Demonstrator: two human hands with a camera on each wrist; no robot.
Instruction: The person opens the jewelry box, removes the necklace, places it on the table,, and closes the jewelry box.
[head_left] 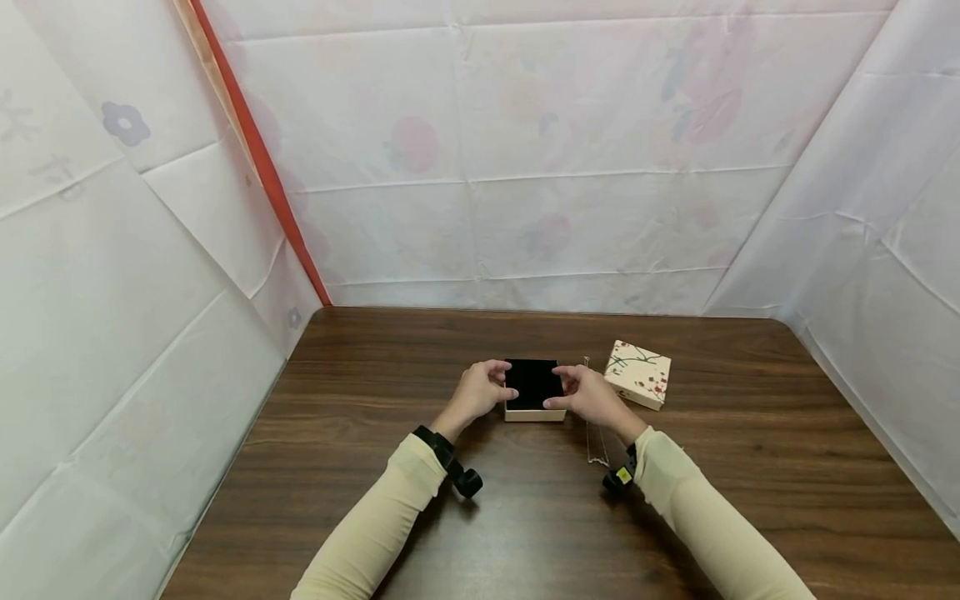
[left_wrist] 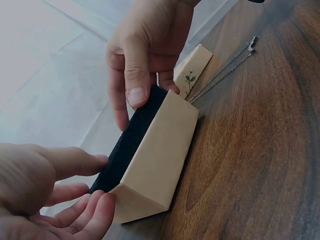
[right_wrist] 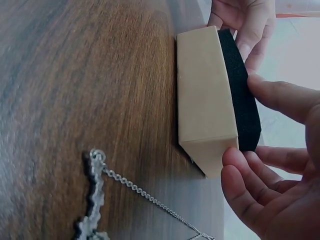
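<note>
A black foam pad (head_left: 534, 385) sits in a cream box base (head_left: 535, 415) on the table, standing proud of its rim. At its left side my left hand (head_left: 477, 390) grips the pad, thumb near the front corner and fingers along the edge. My right hand (head_left: 590, 395) grips the opposite side in the same way; in the right wrist view its fingertips (right_wrist: 232, 157) lie at the seam between pad and box. A thin silver chain necklace (right_wrist: 155, 201) lies on the wood beside the box, partly hidden under the right hand in the head view.
The matching lid (head_left: 637, 372), cream with painted red blossoms and green stems, lies right of the box, behind the right wrist. The dark wooden table (head_left: 345, 375) is bordered by white patterned cloth (head_left: 480, 225) at the back and sides.
</note>
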